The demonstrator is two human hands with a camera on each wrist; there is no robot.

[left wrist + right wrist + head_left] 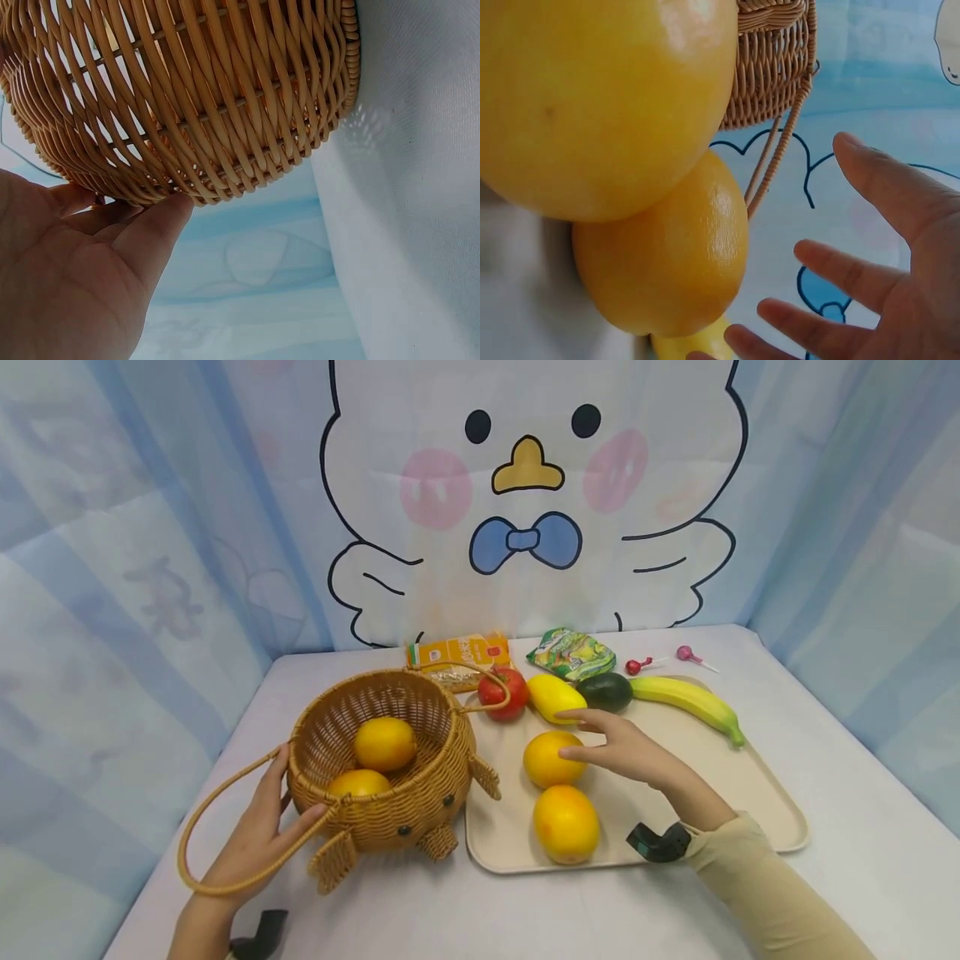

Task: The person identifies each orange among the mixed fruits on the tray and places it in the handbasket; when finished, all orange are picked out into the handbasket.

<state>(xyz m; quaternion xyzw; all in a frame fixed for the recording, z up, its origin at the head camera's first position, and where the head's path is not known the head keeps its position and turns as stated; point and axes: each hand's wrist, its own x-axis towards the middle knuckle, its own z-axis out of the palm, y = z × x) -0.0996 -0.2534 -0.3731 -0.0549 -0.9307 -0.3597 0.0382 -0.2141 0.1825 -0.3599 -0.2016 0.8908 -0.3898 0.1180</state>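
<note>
Orange [549, 762], the farther of two on a beige tray [495, 827], sits toward the tray's left side, just left of a person's right hand [630, 747]. That hand's fingers and thumb are spread wide, gripping nothing; the right-wrist view shows a gap between palm and fruit. Nearly round, the orange offers no clear long axis, and the right hand is nearer. The left hand [251, 839] rests against the outer wall of a wicker basket [427, 806], fingers and thumb parted rather than clamped, behind a left handle [182, 856]. A second orange [566, 824] crowds the near side, apparently touching; a yellow mango [551, 697] lies just beyond. Finger room looks greatest to the right, over bare tray. Leftward, across the tray's edge, the basket's mouth faces up around two oranges [384, 744], while its right handle [480, 707] juts toward a red apple [497, 693], a possible snag.
</note>
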